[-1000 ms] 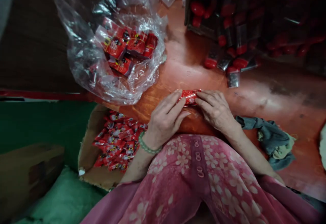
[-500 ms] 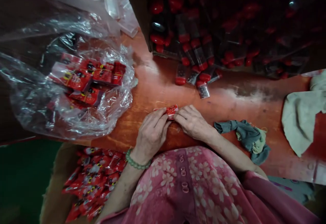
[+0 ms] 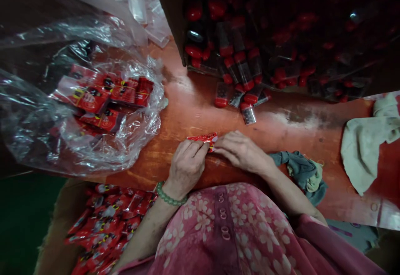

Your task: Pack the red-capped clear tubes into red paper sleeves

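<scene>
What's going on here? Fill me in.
A person's left hand lies over a small red wrapper on the table, with the right hand at its right end. To the left, a clear bag holds red packs; below that, a cardboard box holds many red packets. Beyond the hands lie small clear tubes with red caps.

A crumpled grey-green cloth (image 3: pixel 296 164) lies on the reddish counter (image 3: pixel 175 116), with a yellowish piece (image 3: pixel 315 178) bunched at its right part. To the right of the grey-green cloth there is a pale cloth (image 3: pixel 361 152). Beyond the grey-green cloth, a whitish patch (image 3: pixel 308 121) marks the surface. Far to its left, a dark green area (image 3: pixel 26 212) is visible.
</scene>
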Tool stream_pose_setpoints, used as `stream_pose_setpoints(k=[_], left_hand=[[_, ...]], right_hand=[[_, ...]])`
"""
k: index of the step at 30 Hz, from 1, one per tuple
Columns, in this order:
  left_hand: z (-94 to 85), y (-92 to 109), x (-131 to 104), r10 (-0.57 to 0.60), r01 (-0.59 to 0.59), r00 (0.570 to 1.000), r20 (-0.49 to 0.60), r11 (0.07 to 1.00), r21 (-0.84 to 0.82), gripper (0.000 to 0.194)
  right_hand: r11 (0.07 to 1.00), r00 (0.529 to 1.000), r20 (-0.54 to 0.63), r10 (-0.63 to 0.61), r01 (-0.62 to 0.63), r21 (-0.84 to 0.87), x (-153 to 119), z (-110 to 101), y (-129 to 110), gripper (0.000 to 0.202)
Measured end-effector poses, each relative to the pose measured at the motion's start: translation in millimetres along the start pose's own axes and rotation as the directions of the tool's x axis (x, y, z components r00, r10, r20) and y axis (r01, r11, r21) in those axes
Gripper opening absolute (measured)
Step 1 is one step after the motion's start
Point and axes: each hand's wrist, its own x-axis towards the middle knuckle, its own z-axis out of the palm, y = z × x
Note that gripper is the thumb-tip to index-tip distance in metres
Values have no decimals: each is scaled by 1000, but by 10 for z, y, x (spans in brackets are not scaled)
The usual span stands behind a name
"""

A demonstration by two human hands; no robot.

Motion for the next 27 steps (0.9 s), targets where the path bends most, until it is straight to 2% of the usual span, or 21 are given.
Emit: stream_pose_setpoints(k=[1,3,5,6,7,9,11,14,16,19,21,24,27], left_hand=[[8,-6,-1,-8,8,1000,-13,1000,-6,17],[28,-19,-5,-22,22,999,-28,1000,-10,16],[44,-26,-5,-37,36,999,-32,999,-15,15],[47,-26,-1,-45,45,999,-26,999,-18,15],[46,-23,6,-56,55,998,-15,998,-20,14],[29,-9,31,-76,76,997,24,997,-19,14],[-1,8,65,-88,89,993,74,996,-19,14],[-43,23,120,-99,104,987,130,994,-32,18],[-54,13,149,-106,115,983,147,992,-52,23],[-49,-30,168,-130,145,980,152,985,-97,28],[-48,-65,168,-176,196,976,127,966,-169,25],[-73,-98,165,-287,282,957,40,892,-353,15],[-119,-89,166,-356,301,934,-26,824,-480,11]], right_hand=[[998,998,-40,51,-49,28,-15,-96,74,23],[974,959,-191,208,-221,-53,-48,-296,273,23],[867,883,-276,379,-443,-229,-63,-464,495,23],[796,846,-288,449,-525,-300,-57,-526,595,27],[750,828,-264,494,-560,-353,-41,-570,678,34],[715,823,-186,536,-560,-419,13,-614,774,49],[690,814,-112,570,-548,-473,78,-620,778,53],[634,776,-44,629,-545,-548,120,-606,690,43],[656,786,4,618,-513,-553,78,-595,638,37],[727,839,-7,544,-476,-495,-70,-583,595,29],[782,871,-111,478,-480,-398,-179,-582,553,25],[881,854,-276,442,-471,-45,-281,-590,410,21],[871,827,-305,472,-382,310,-288,-586,205,14]])
